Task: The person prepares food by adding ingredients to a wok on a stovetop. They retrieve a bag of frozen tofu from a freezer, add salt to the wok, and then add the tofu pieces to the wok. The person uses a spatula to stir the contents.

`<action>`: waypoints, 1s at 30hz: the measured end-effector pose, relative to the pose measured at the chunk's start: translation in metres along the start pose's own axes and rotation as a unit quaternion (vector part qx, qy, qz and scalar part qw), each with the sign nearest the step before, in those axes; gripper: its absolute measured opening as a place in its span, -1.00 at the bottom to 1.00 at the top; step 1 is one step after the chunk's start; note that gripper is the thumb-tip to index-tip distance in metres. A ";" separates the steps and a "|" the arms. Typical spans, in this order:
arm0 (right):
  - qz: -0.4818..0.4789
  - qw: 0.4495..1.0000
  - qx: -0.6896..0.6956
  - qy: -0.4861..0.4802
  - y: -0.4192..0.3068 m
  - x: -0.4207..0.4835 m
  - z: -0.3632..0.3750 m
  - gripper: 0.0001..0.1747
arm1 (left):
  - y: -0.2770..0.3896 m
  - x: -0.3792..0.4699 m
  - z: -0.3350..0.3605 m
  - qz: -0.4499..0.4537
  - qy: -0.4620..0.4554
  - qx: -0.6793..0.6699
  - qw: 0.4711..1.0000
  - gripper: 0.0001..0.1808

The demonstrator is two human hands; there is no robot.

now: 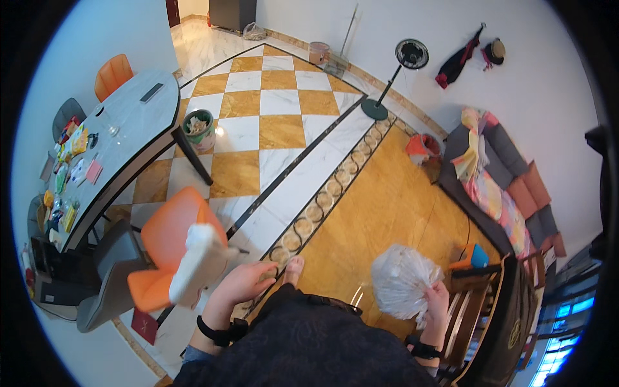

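Observation:
My right hand [436, 299] grips the gathered neck of a translucent plastic bag [402, 280], which bulges out to the hand's left above the yellow floor. What the bag holds cannot be made out. My left hand [249, 283] holds nothing; its fingers are apart and point inward. Close beside that hand, a white, fluffy-looking item [196, 271] lies over an orange chair [176, 232]. A black band circles each wrist.
A long table [140, 116] with many small items curves along the left, near grey chairs [113, 285]. A filled waste bin [199, 129] stands by its leg. Further off are a standing fan [375, 109], a red-lined bin [423, 147] and a sofa [498, 145]. A wooden chair [466, 309] is at right.

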State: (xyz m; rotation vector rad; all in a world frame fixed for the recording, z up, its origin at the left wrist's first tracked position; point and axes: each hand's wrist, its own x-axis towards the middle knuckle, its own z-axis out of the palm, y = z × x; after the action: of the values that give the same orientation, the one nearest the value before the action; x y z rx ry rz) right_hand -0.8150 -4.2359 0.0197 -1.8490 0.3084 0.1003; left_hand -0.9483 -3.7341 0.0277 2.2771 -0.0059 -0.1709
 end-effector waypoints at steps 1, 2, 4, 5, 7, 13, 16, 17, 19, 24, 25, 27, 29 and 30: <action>0.011 0.999 -0.028 0.019 -0.015 0.029 0.013 -0.77 | -0.004 0.034 -0.016 0.006 0.015 -0.006 1.000 -0.56; 0.041 0.998 -0.053 0.019 -0.032 0.061 0.023 -0.79 | -0.009 0.073 -0.032 0.001 0.024 -0.004 1.000 -0.56; 0.012 0.999 -0.042 0.002 -0.063 0.122 0.048 -0.79 | -0.018 0.138 -0.059 0.015 0.045 -0.027 0.999 -0.57; 0.017 0.998 -0.060 0.012 -0.074 0.147 0.062 -0.80 | -0.025 0.163 -0.073 0.012 0.039 -0.022 0.999 -0.57; 0.043 0.996 -0.082 0.009 -0.095 0.203 0.094 -0.81 | -0.047 0.215 -0.097 0.035 0.050 -0.018 0.998 -0.56; 0.016 0.975 -0.217 -0.038 -0.147 0.421 0.218 -0.81 | -0.132 0.359 -0.184 -0.128 0.060 0.017 0.990 -0.58; 0.019 0.978 -0.176 -0.108 -0.180 0.539 0.310 -0.81 | -0.151 0.443 -0.249 -0.178 0.095 0.073 0.977 -0.59; 0.003 0.974 -0.187 -0.126 -0.195 0.573 0.343 -0.80 | -0.154 0.471 -0.273 -0.168 0.097 0.097 0.976 -0.58; -0.032 0.961 -0.221 -0.165 -0.233 0.643 0.411 -0.79 | -0.160 0.518 -0.316 -0.156 0.126 0.043 0.979 -0.56; -0.085 0.953 -0.141 -0.256 -0.338 0.807 0.586 -0.78 | -0.214 0.591 -0.389 -0.235 0.226 0.046 0.944 -0.55; -0.091 0.951 -0.136 -0.261 -0.354 0.833 0.624 -0.78 | -0.232 0.600 -0.402 -0.276 0.199 0.043 0.940 -0.56; -0.080 0.955 -0.130 -0.255 -0.381 0.879 0.695 -0.77 | -0.272 0.621 -0.432 -0.325 0.158 0.042 0.932 -0.56; -0.072 0.956 -0.127 -0.254 -0.405 0.915 0.762 -0.77 | -0.316 0.648 -0.477 -0.345 0.153 0.040 0.925 -0.58; -0.073 0.956 -0.131 -0.251 -0.417 0.930 0.795 -0.78 | -0.337 0.665 -0.506 -0.349 0.166 0.038 0.922 -0.59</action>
State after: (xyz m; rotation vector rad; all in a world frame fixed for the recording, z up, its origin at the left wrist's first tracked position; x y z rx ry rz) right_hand 0.2577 -3.5176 -0.0392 -2.0235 -0.2077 0.5204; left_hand -0.2433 -3.1732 0.0188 2.2636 0.9982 -0.1504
